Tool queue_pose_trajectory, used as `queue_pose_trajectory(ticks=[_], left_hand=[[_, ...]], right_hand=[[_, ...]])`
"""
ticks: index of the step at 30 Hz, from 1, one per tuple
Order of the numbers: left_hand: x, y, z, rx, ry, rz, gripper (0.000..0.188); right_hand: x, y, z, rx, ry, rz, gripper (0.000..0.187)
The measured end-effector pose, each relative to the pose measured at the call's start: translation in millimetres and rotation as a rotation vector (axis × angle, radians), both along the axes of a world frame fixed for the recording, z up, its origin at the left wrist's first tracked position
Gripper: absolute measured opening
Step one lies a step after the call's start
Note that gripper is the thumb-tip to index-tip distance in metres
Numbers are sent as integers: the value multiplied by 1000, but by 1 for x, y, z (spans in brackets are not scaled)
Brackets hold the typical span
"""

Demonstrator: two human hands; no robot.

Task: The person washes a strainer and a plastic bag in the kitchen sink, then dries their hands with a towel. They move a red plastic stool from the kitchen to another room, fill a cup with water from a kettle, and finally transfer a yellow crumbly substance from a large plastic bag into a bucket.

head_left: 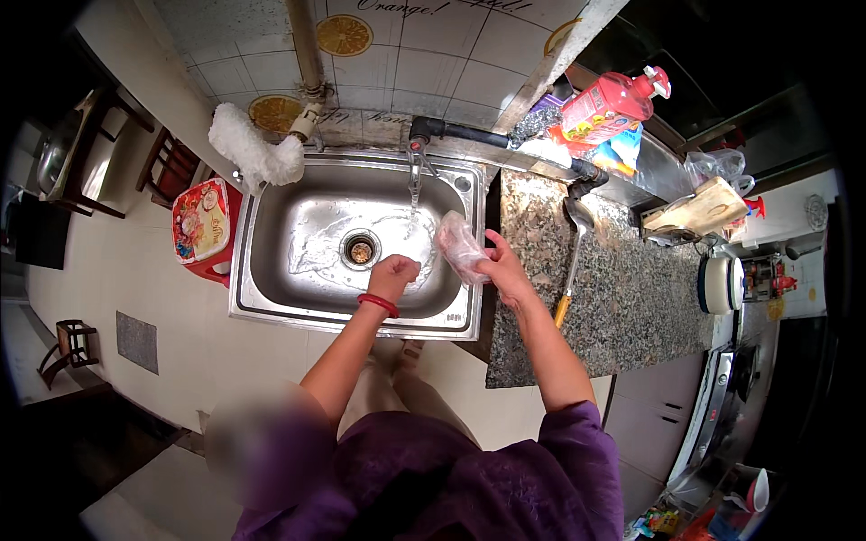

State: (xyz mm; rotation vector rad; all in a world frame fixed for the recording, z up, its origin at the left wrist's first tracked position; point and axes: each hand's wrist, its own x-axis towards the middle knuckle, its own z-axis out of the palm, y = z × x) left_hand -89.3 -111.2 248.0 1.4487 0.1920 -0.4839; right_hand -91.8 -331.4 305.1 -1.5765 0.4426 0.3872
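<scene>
Over the rectangular stainless-steel sink's (307, 221) right side, our right hand (508, 274) pinches a clear plastic bag (460, 249), its pinkish contents (456, 236) apparently still wrapped, our left hand (390, 274) loosely fisted.

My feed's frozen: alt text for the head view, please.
The right hand holds a pinkish plastic-wrapped bundle over the steel sink, beside water running from the tap; the left hand hovers near the drain. A large spoon lies on the counter.

Free basin (305, 206) leftward, tap (418, 155) ahead
</scene>
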Motion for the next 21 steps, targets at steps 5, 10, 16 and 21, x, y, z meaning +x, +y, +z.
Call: queue_pose_trajectory(ticks=[5, 10, 16, 21], left_hand=[[23, 20, -15, 334, 112, 132, 33], [27, 48, -39, -112, 526, 81, 28], [30, 46, -44, -327, 617, 290, 16], [36, 49, -85, -668, 700, 495, 9]], right_hand=[[17, 86, -30, -596, -246, 418, 78], [17, 118, -29, -979, -525, 696, 75], [24, 114, -35, -996, -499, 660, 74], [31, 101, -59, -944, -565, 507, 74]])
